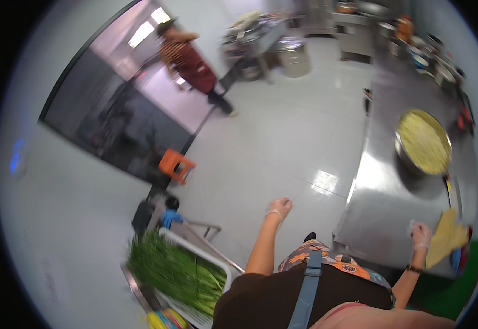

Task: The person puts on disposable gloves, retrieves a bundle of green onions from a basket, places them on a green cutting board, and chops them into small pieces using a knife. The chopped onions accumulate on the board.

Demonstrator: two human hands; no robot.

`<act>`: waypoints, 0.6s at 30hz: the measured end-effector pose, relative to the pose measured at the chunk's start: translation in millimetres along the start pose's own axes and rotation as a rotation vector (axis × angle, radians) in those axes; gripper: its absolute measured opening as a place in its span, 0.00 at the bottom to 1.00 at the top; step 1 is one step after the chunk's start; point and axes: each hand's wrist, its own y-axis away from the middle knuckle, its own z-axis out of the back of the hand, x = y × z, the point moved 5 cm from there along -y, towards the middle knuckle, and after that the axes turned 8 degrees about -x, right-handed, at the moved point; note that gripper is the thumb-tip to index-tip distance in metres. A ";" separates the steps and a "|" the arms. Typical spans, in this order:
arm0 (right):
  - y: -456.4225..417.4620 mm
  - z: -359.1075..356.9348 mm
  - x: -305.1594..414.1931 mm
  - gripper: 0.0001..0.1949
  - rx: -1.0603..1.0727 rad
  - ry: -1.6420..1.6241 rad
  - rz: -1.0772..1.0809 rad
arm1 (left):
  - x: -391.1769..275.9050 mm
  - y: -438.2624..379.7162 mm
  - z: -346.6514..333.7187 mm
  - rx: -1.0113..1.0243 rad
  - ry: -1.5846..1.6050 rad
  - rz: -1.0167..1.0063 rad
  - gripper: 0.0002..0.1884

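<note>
My left hand (280,208), in a thin clear glove, hangs over the floor with its fingers curled; whether anything is inside it cannot be made out. At the near end of the steel table (387,205) my right hand (421,235), gloved as well, is held beside a yellowish cloth (444,236). Its fingers are bent, and a bit of clear film shows at them. Farther along the table stands a large steel bowl (403,154) filled with pale yellow shredded food (422,142).
A white basket (230,275) of leafy greens (177,271) stands at lower left. An orange stool (177,165) is by the doorway, where a person in a dark red apron (189,68) walks. A lidded metal drum (293,57) stands at the back. Containers line the table's far end.
</note>
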 end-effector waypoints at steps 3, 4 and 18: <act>42.8 26.0 30.1 0.14 -0.163 0.181 0.149 | 18.2 -31.7 -30.8 -0.040 0.188 -0.213 0.19; 56.0 32.1 44.6 0.13 -0.136 0.136 0.116 | 19.9 -35.1 -41.0 -0.035 0.049 -0.214 0.18; 113.6 374.0 -108.6 0.17 -0.762 0.733 -0.639 | -224.7 41.6 -191.6 0.149 -0.078 -0.502 0.28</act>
